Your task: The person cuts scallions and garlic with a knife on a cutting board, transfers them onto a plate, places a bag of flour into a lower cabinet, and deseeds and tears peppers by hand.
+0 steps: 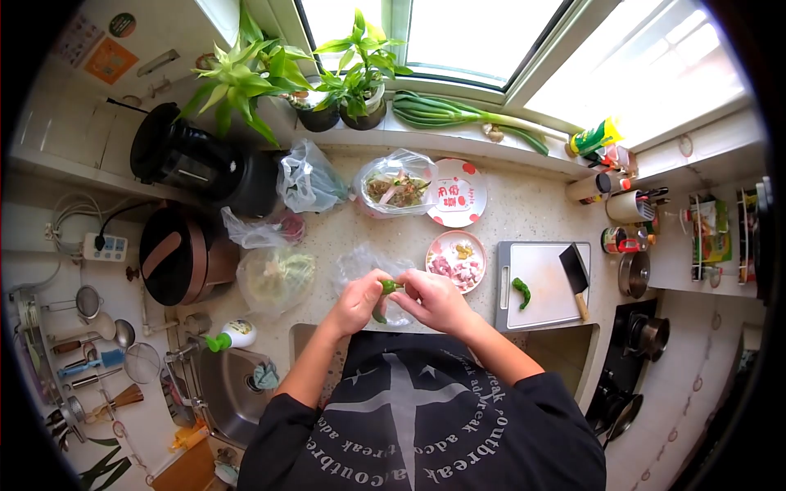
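Both hands meet in front of the body at the counter's front edge. My left hand (359, 301) is closed around a green pepper (380, 313), whose lower part hangs below the fingers. My right hand (431, 299) pinches at the top end of the same pepper. A clear plastic bag (352, 263) lies just behind the hands. To the right, another green pepper (521, 293) rests on the white cutting board (540, 266), left of a cleaver (575, 270). Behind my right hand is a plate (431, 252) with pieces of pink meat and something yellowish.
A sink (221, 389) and a soap bottle (239, 333) are at the left front. Filled plastic bags (277, 281) stand at the left, and a red-dotted plate (456, 193) is at the back. Jars (612, 240) line the right side.
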The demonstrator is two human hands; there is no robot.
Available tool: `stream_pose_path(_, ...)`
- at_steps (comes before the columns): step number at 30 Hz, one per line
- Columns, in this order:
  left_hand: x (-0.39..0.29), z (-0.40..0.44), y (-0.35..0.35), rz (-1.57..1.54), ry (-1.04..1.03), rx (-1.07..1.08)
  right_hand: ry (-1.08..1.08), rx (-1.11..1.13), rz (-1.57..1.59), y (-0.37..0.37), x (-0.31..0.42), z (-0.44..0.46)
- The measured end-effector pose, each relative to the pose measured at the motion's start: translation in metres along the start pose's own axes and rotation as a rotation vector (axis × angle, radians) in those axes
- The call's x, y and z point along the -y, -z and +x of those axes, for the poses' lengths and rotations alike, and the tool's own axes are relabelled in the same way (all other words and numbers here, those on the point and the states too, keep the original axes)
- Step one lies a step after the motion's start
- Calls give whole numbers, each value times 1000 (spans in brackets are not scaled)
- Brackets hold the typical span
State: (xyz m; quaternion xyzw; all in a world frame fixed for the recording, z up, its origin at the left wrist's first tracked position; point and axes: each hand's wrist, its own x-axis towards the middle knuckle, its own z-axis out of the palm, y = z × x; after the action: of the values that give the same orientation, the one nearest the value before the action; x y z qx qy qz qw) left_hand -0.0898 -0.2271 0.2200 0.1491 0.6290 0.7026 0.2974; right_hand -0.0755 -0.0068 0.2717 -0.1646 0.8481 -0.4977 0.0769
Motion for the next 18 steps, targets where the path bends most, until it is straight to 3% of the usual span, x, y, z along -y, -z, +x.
stream_pose_path(3,-12,0,-6,69,62,9,54,34,-22,8,-2,5)
stream_pose_path(8,1,-1,-9,-128,145,-14,95,86,13,13,-11,10)
stream_pose_path(14,2,1,-9,-83,118,27,-103,200,258,18,-16,12)
stream_pose_path(18,-2,2,-10,9,94,13,-134,226,262,17,-20,12)
